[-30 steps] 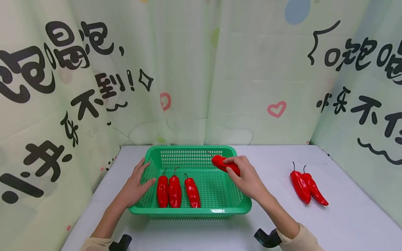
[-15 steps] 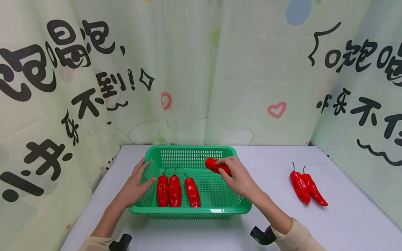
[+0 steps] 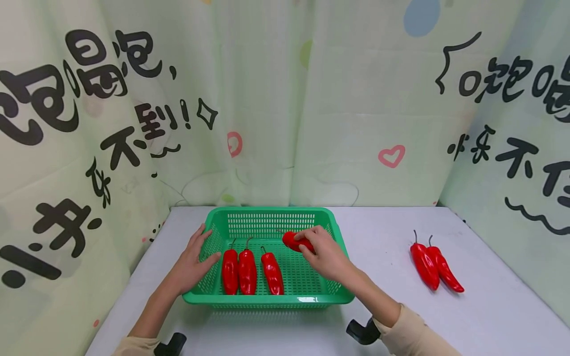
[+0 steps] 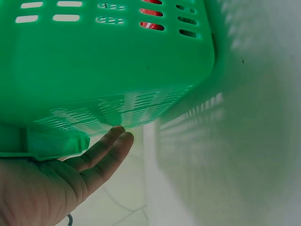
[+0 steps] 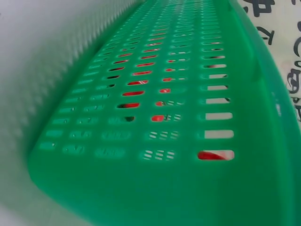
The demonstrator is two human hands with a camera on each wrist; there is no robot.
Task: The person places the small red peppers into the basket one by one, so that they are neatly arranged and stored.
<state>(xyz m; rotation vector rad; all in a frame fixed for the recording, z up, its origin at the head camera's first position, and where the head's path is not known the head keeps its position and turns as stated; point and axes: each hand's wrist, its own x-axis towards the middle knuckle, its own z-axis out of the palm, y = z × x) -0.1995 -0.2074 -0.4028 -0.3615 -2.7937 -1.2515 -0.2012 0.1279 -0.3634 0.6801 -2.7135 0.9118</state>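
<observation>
A green plastic basket (image 3: 307, 299) with slotted walls stands on the table, three red chili peppers lying side by side in its left half; the rightmost pepper (image 3: 272, 273) leans slightly. My right hand (image 3: 324, 254) grips another red chili pepper (image 3: 291, 241) over the basket's right half, its stem pointing left. At the basket's left rim rests my left hand (image 3: 194, 260), thumb over the edge. In the left wrist view, fingers (image 4: 106, 162) extend along the outer wall. The right wrist view shows the basket wall (image 5: 141, 183), red glimpsed through its slots; the right hand is out of that view.
Two more red chili peppers (image 3: 425, 266) lie touching on the white table (image 3: 378, 232) to the right of the basket. A pale curtain (image 3: 347, 99) with printed characters surrounds the table at the back and sides.
My right hand has carried its pepper leftward and slightly down, from the basket's right rim to over its interior. The left hand has stayed at the left rim.
</observation>
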